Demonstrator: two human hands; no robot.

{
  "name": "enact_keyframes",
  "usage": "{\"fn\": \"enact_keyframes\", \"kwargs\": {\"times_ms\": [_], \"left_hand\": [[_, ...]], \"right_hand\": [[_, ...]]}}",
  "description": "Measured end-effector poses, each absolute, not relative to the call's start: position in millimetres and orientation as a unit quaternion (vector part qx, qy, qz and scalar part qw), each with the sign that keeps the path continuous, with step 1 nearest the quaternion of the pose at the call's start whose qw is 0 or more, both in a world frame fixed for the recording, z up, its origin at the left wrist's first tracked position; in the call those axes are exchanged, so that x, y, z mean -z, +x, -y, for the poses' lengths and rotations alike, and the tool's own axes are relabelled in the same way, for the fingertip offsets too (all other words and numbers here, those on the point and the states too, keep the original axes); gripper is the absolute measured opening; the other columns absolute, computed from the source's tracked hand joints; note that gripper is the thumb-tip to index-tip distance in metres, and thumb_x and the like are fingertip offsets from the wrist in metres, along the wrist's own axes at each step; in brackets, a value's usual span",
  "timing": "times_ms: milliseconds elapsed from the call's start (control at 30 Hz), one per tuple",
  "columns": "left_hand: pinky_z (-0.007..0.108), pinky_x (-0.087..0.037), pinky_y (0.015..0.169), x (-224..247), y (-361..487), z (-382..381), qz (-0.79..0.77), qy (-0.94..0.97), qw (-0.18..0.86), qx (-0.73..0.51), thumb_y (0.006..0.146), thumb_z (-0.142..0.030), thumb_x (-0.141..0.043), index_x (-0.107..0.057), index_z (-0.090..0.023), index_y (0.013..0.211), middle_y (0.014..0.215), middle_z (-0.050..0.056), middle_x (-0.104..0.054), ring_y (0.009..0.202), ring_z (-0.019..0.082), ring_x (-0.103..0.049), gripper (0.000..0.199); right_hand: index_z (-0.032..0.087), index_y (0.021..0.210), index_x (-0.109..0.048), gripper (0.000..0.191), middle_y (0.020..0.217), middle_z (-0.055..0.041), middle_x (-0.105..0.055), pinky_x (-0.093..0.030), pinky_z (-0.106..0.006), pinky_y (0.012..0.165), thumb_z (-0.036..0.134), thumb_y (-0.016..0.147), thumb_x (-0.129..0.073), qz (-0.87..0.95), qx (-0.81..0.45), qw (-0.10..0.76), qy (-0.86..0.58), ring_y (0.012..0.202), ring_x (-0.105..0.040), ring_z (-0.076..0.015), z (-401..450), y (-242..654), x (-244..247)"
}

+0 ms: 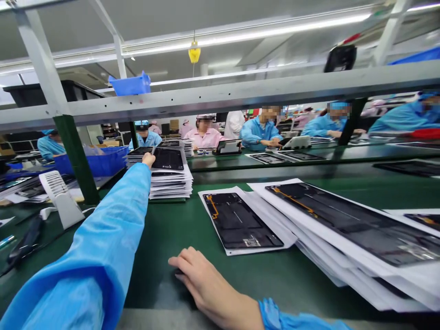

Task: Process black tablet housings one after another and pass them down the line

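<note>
My left hand (148, 160) reaches far forward in a blue sleeve and meets the near corner of a tall stack of black tablet panels on white sheets (171, 176). Whether its fingers grip the top panel is hard to tell. My right hand (197, 280) rests on the green work mat (161, 270), holding nothing, close to the table's near edge. To its right lie overlapping white sheets (343, 256) carrying black panels with orange flex strips; the nearest panel (239, 222) sits a little beyond my fingers.
A white desk fan (60, 197) stands at left, beside a blue plastic crate (92, 161). A metal shelf frame with green posts (76, 158) crosses the view. Beyond it, co-workers (261, 133) in blue and pink gowns work at a facing bench.
</note>
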State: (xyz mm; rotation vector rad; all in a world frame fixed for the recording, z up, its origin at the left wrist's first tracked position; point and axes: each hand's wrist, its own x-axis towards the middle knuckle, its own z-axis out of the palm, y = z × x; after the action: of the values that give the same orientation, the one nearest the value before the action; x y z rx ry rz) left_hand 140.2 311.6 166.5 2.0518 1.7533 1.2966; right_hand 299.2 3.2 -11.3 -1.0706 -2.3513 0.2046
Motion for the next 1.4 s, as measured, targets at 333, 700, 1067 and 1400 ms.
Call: {"fn": "enact_keyframes", "kwargs": {"times_ms": [333, 700, 1067, 1400], "left_hand": [[0.059, -0.024, 0.124, -114, 150, -246, -0.356, 0.887, -0.124, -0.266, 0.099, -0.011, -0.049, -0.05, -0.013, 0.144, 0.158, 0.017, -0.041, 0.15, 0.034, -0.033, 0.046], [0.033, -0.048, 0.092, -9, 196, -89, 0.02, 0.975, -0.186, -0.117, 0.101, -0.014, -0.047, -0.066, -0.017, 0.112, 0.113, 0.011, -0.069, 0.105, 0.021, -0.063, 0.021], [0.033, -0.041, 0.071, 2, 234, -99, -0.014, 0.964, -0.218, -0.154, 0.101, -0.008, -0.046, -0.065, -0.015, 0.093, 0.09, 0.01, -0.064, 0.084, 0.021, -0.057, 0.021], [0.036, -0.052, 0.087, -14, 232, -120, -0.098, 0.967, -0.151, -0.178, 0.103, -0.018, -0.05, -0.064, -0.015, 0.103, 0.104, 0.007, -0.063, 0.097, 0.02, -0.061, 0.014]], "right_hand": [[0.02, 0.123, -0.06, 0.029, 0.104, -0.0052, -0.066, -0.039, -0.033, 0.084, 0.01, 0.096, -0.057, 0.844, 0.072, 0.251, -0.468, 0.096, -0.052, -0.0188, -8, 333, -13], [0.015, 0.097, -0.066, 0.009, 0.098, -0.0048, -0.065, -0.049, -0.035, 0.083, 0.012, 0.094, -0.058, 0.822, 0.121, 0.057, -0.553, 0.094, -0.059, -0.0191, -8, 454, -10], [0.016, 0.12, -0.063, 0.03, 0.12, -0.0076, -0.066, -0.058, -0.043, 0.089, 0.036, 0.098, -0.064, 0.81, 0.172, -0.003, -0.561, 0.105, -0.066, -0.0213, -17, 470, -14], [0.017, 0.122, -0.063, 0.032, 0.121, -0.0078, -0.065, -0.058, -0.043, 0.089, 0.038, 0.098, -0.064, 0.818, 0.18, -0.01, -0.546, 0.104, -0.066, -0.0213, -18, 456, -16]]}}
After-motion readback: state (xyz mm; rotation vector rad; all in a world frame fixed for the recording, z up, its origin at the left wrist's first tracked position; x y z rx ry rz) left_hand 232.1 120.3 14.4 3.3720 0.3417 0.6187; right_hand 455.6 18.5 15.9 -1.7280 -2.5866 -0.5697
